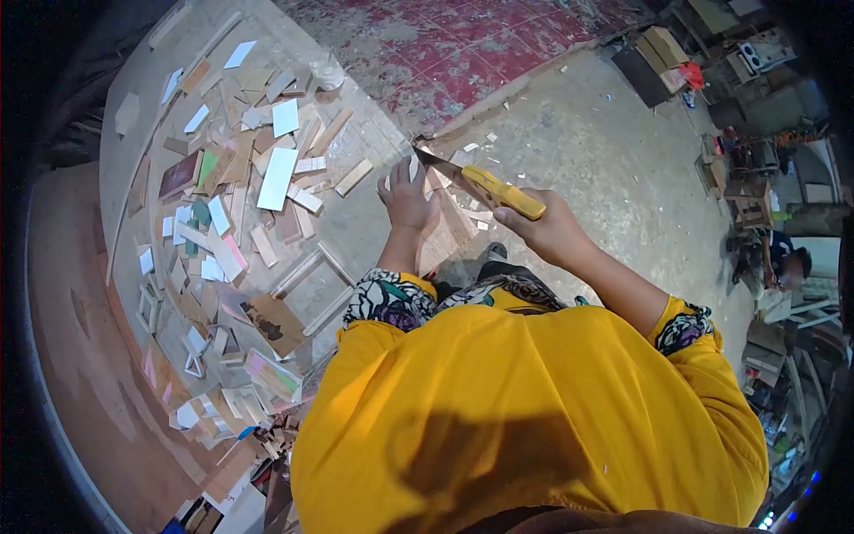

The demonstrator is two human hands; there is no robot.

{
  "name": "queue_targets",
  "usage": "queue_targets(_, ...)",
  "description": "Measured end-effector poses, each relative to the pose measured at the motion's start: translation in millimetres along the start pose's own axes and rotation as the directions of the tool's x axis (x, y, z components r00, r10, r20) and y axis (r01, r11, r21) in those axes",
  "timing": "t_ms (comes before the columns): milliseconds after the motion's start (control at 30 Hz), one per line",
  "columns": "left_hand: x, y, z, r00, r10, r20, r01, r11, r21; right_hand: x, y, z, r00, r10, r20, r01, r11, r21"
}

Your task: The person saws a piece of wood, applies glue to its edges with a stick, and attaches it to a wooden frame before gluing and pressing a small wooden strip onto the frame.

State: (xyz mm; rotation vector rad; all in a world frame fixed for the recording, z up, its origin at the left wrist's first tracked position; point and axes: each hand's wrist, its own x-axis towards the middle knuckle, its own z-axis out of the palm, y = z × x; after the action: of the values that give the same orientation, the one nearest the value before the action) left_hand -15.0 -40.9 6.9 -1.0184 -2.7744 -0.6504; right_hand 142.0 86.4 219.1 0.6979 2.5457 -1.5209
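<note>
R hand [550, 233] is gripping saw [489, 186], fingers closed; L hand [408, 203], part-open, is apparently steadying wood pc [414, 169] at table [372, 125] edge. Cut's prob. unfinished; depth & no. left unclear.

Wood scraps [277, 178] left of the saw [503, 191]

1. Centre: the right hand [544, 230] grips a yellow-handled tool [503, 191], its blade [438, 163] angled toward upper left.
2. Left of the blade: the left hand [407, 200], fingers spread.
3. Left: scattered wood pieces [277, 178] and a rectangular frame [331, 267].
4. Top centre: red tiled floor [463, 40].
5. Right edge: another person [778, 258].
</note>
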Motion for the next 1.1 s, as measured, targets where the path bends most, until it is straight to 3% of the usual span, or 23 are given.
queue_targets(67,0,1,2,1.000,-0.001,-0.013,0.001,1.000,-0.010,4,1,-2,0.999,0.051,0.010,-0.051,0.998,-0.025)
queue_targets(133,1,2,-2,1.000,-0.012,0.013,0.012,1.000,0.004,10,0,4,1.000,-0.028,-0.001,0.028,0.999,-0.028)
queue_targets(233,3,2,-3,1.000,-0.004,0.020,0.003,0.999,0.045,23,-6,9,0.997,-0.020,0.072,0.019,1.000,0.015)
queue_targets(267,5,-2,4,1.000,-0.004,0.020,0.002,0.998,0.061,23,-5,15,0.996,-0.068,0.056,0.067,0.998,0.017)
queue_targets(367,6,-3,5,1.000,0.002,0.008,-0.002,1.000,0.030,18,-3,16,0.998,-0.016,0.067,0.021,0.997,-0.075)
queue_targets(433,2,-1,-1,1.000,0.012,-0.020,-0.012,1.000,-0.010,13,-2,4,0.998,-0.064,0.005,0.064,0.998,0.005)
queue_targets(500,-5,2,-4,0.999,0.042,0.029,-0.042,0.999,-0.009,8,-8,-7,0.995,0.101,0.026,-0.102,0.994,0.042)
queue_targets(767,-11,6,-7,0.999,0.026,0.034,-0.026,0.999,-0.020,17,1,-2,0.996,0.090,0.014,-0.090,0.994,0.059)
queue_targets(833,-11,7,-11,0.998,0.028,0.052,-0.026,0.999,-0.032,44,28,25,0.996,-0.050,-0.077,0.054,0.998,0.043)
queue_targets(967,-4,9,-9,0.999,0.004,0.038,-0.003,1.000,-0.020,99,37,52,0.991,-0.090,-0.103,0.087,0.996,-0.036)
queue_targets(1100,-12,6,-7,0.999,0.016,0.029,-0.015,0.999,-0.030,77,30,47,0.999,-0.017,-0.036,0.014,0.997,-0.071)
